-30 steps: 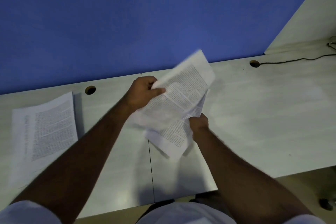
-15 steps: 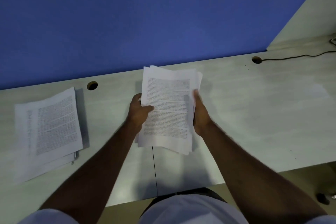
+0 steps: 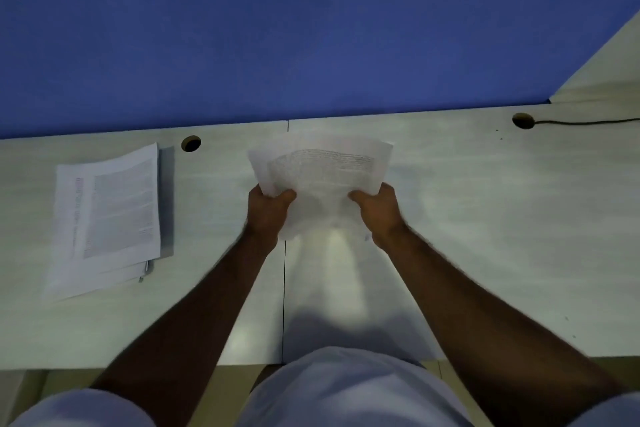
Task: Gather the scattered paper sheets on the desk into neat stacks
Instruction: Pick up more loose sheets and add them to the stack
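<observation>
Sheaf [image 3: 322,180] dropped lower, now gripped by bottom corners; left hand [image 3: 268,215] and right hand [image 3: 377,211] fingers clenched on paper; squaring judged underway; finished stack [image 3: 107,215] unmoved at left

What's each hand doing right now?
Left hand: closed on the sheets, left side.
Right hand: closed on the same sheets, right side.

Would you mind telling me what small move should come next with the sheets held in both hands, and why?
Probably tap the held sheets on the desk to square them: left hand and right hand grip them, and their top edges look uneven.
</observation>
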